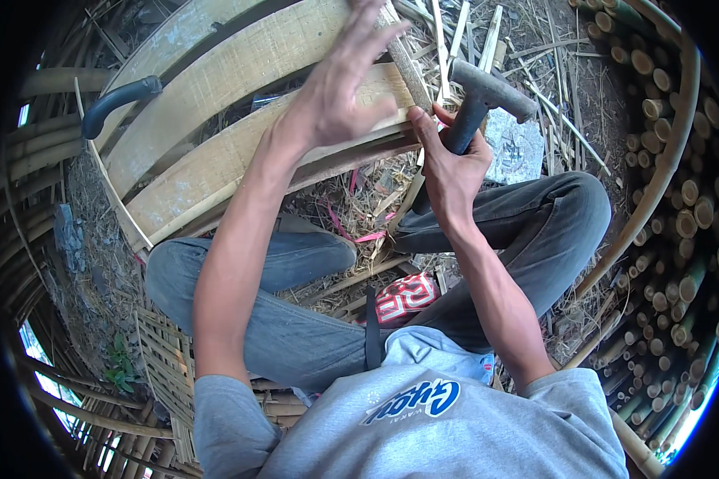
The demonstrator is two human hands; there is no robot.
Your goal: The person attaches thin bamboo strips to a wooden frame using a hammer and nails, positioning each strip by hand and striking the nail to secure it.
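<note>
Over a frame of pale wooden slats (216, 80), my left hand (335, 92) is raised with its fingers spread, slightly blurred; I see nothing in it. My right hand (455, 164) is closed around the dark handle of a hammer (495, 92), whose metal head points up and away from me. The thumb and fingertips of that hand also reach the near end of a narrow wooden batten (407, 68) that lies across the slat ends. Whether they pinch something small there, I cannot make out.
A dark curved handle (120, 104) rests at the frame's left side. Beside the hammer is a grey block (515, 148). Split bamboo strips litter the ground, and stacked bamboo poles (687, 207) fill the right. A red and white packet (407, 299) lies between my bent legs.
</note>
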